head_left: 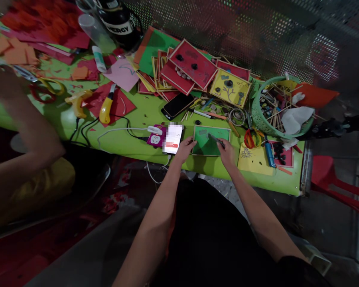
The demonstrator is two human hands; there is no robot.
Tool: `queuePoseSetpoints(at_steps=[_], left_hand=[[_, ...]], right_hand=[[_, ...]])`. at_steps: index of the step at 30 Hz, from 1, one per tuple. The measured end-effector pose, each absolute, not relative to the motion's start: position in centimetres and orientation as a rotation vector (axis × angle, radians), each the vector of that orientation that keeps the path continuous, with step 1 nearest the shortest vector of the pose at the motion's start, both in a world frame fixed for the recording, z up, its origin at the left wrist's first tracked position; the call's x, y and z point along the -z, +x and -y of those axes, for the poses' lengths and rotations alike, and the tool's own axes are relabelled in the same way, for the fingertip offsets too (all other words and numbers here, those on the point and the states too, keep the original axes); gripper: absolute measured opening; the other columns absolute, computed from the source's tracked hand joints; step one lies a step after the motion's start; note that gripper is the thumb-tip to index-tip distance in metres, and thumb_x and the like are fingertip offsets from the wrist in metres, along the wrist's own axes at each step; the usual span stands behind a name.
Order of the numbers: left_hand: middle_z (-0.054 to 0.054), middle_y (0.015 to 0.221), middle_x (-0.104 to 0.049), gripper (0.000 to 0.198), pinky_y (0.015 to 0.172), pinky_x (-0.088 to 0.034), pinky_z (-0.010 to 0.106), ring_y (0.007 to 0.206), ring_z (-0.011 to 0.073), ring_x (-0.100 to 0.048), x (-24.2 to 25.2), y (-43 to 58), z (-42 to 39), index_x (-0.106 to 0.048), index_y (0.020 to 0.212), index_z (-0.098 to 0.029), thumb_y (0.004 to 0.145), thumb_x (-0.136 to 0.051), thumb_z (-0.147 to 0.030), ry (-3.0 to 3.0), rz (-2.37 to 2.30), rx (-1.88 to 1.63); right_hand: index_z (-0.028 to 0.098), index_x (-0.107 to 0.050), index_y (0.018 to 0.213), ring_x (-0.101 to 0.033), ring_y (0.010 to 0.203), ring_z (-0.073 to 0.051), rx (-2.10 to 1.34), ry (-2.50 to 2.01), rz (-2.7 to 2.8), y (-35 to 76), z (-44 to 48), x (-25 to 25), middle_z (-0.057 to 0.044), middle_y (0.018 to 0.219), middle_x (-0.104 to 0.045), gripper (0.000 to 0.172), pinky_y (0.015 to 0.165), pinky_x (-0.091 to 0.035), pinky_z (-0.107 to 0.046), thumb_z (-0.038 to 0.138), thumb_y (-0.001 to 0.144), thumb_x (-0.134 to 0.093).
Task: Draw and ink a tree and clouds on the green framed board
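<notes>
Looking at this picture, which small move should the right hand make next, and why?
Probably the right hand should make another short stroke with the dark pen: its tip is beside the grey marks on the green card, and the left hand is at the card's left edge.

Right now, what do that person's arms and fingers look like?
The left forearm and right forearm are bare. The left fingers and right fingers wear no gloves. A black sleeve shows beyond the right forearm; I can't see a left one.
</notes>
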State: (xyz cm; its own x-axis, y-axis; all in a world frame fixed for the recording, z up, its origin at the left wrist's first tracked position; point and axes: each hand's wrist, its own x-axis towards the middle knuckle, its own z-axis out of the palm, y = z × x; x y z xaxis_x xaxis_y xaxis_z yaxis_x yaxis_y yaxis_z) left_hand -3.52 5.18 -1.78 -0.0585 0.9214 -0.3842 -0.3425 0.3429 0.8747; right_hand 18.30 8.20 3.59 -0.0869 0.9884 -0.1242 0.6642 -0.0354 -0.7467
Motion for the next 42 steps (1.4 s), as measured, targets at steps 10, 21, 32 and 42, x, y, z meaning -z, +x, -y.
queuePoseSetpoints(at_steps=[10,21,32,42], left_hand=[[0.009,0.112,-0.077,0.056,0.102,-0.051,0.045,0.109,0.0293,-0.068,1.67,-3.53,-5.19,-0.073,0.118,-0.016,0.074,-0.08,-0.05,0.636,-1.201,-1.145],[0.009,0.111,-0.078,0.057,0.1,-0.053,0.044,0.107,0.0284,-0.069,1.68,-3.46,-5.26,-0.073,0.118,-0.016,0.074,-0.079,-0.052,0.645,-1.196,-1.142],[0.008,0.109,-0.077,0.053,0.099,-0.051,0.042,0.106,0.0278,-0.068,1.43,-3.56,-5.17,-0.073,0.115,-0.017,0.075,-0.078,-0.052,0.669,-1.221,-1.127],[0.009,0.11,-0.077,0.053,0.1,-0.05,0.043,0.109,0.0286,-0.067,1.63,-3.52,-5.15,-0.073,0.116,-0.016,0.077,-0.077,-0.051,0.672,-1.217,-1.131]], right_hand=[[0.023,-0.071,0.114,-0.07,0.11,-0.023,-0.935,-1.719,1.805,17.94,-8.16,-3.64,-0.007,0.117,-0.077,0.026,0.097,-0.054,-0.037,0.033,0.096,-0.054],[0.024,-0.071,0.116,-0.071,0.106,-0.024,-0.915,-1.778,1.796,18.4,-8.38,-4.34,-0.007,0.118,-0.077,0.027,0.094,-0.055,-0.037,0.035,0.096,-0.055],[0.024,-0.071,0.114,-0.072,0.104,-0.024,-0.911,-1.789,1.808,18.52,-8.2,-4.43,-0.007,0.116,-0.078,0.026,0.092,-0.055,-0.037,0.032,0.095,-0.056],[0.024,-0.071,0.114,-0.072,0.105,-0.024,-0.903,-1.788,1.817,18.73,-8.14,-4.41,-0.007,0.116,-0.078,0.026,0.093,-0.055,-0.037,0.033,0.095,-0.055]])
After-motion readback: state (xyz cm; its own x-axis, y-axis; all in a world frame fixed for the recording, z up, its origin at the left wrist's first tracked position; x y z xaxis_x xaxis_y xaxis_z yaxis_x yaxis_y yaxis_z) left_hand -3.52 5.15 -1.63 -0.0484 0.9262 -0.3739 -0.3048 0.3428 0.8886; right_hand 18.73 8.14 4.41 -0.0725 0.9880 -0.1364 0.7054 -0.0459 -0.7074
